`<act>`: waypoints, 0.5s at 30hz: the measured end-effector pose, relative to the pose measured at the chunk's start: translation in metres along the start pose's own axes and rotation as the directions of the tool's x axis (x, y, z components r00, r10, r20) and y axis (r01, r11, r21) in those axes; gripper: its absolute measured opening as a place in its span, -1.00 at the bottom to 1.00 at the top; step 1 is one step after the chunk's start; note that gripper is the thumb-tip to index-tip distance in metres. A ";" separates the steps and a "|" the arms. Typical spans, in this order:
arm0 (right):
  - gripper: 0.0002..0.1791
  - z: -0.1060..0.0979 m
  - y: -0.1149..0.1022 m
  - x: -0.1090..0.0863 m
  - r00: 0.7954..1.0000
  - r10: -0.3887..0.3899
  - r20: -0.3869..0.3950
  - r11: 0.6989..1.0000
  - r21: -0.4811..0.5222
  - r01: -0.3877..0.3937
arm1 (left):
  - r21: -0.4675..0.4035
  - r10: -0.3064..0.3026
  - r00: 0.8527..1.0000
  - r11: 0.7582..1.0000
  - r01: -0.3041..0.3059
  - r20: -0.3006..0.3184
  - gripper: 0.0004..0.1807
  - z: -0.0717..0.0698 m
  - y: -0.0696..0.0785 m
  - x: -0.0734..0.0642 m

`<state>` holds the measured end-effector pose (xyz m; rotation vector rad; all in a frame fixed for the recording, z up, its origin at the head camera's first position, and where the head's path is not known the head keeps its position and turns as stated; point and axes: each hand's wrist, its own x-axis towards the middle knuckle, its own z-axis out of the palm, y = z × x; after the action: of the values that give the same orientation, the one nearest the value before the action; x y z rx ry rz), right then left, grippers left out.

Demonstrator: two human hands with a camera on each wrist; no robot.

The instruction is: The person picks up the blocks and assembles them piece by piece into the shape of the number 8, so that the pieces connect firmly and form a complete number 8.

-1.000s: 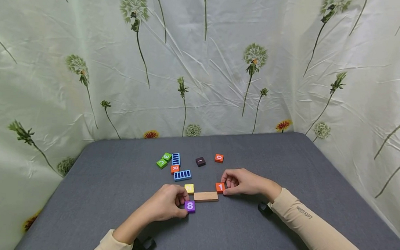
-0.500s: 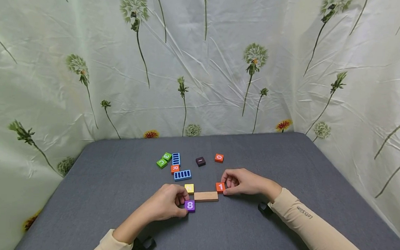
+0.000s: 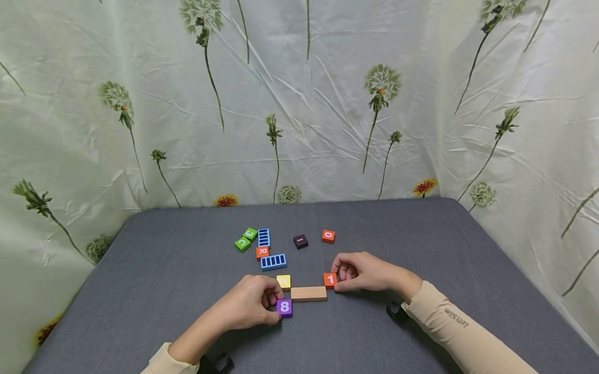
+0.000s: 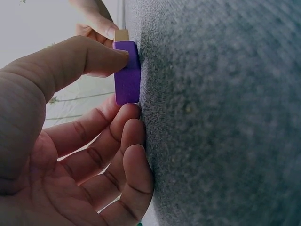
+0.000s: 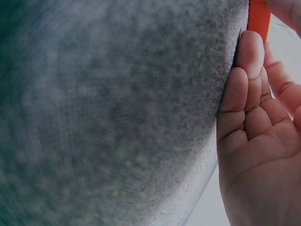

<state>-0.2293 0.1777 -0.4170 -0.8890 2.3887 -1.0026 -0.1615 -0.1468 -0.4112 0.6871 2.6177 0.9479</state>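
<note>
My left hand (image 3: pixel 252 301) pinches a purple number 8 tile (image 3: pixel 284 307) between thumb and fingers at the near left corner of a plain wooden block (image 3: pixel 308 294). In the left wrist view the thumb lies on the side of the purple tile (image 4: pixel 127 75), which sits at the grey cloth. My right hand (image 3: pixel 363 273) pinches an orange number 1 tile (image 3: pixel 330 280) at the block's far right corner. Only an edge of that orange tile (image 5: pixel 258 21) shows in the right wrist view. A yellow tile (image 3: pixel 283 282) sits at the block's far left corner, its mark hard to read.
Beyond the left hand lie two blue barred tiles (image 3: pixel 274 262), an orange R tile (image 3: pixel 262 253) and two green tiles (image 3: pixel 242 244). A dark tile (image 3: pixel 300 241) and an orange 0 tile (image 3: pixel 328 236) lie farther back on the grey table (image 3: pixel 178 249). A flowered curtain hangs behind.
The purple tile has edged very slightly away from the person, toward the wooden block. Both hands otherwise keep their places and grips.
</note>
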 end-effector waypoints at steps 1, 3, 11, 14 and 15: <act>-0.72 0.000 0.000 0.000 1.000 -0.001 -0.001 1.000 0.000 0.001 | 0.000 0.000 1.000 1.000 0.000 0.000 -0.73 0.000 0.000 0.000; -0.71 0.000 0.000 -0.001 1.000 -0.007 -0.003 1.000 0.002 0.007 | -0.001 0.000 1.000 1.000 0.000 0.001 -0.73 0.000 0.000 0.000; -0.71 0.000 0.000 -0.001 1.000 -0.011 -0.004 1.000 -0.004 0.011 | -0.014 0.012 1.000 1.000 -0.012 0.008 -0.70 -0.005 0.001 -0.001; -0.71 0.000 0.000 -0.001 1.000 -0.006 0.000 1.000 -0.007 0.006 | -0.014 0.027 0.999 1.000 -0.028 -0.035 -0.73 -0.012 0.001 -0.001; -0.71 -0.001 0.000 -0.001 1.000 -0.005 0.001 1.000 -0.009 0.005 | -0.011 0.031 0.998 0.999 -0.032 -0.058 -0.74 -0.015 0.001 -0.001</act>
<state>-0.2289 0.1785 -0.4166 -0.8990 2.3931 -0.9935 -0.1665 -0.1550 -0.3994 0.7107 2.6557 1.0066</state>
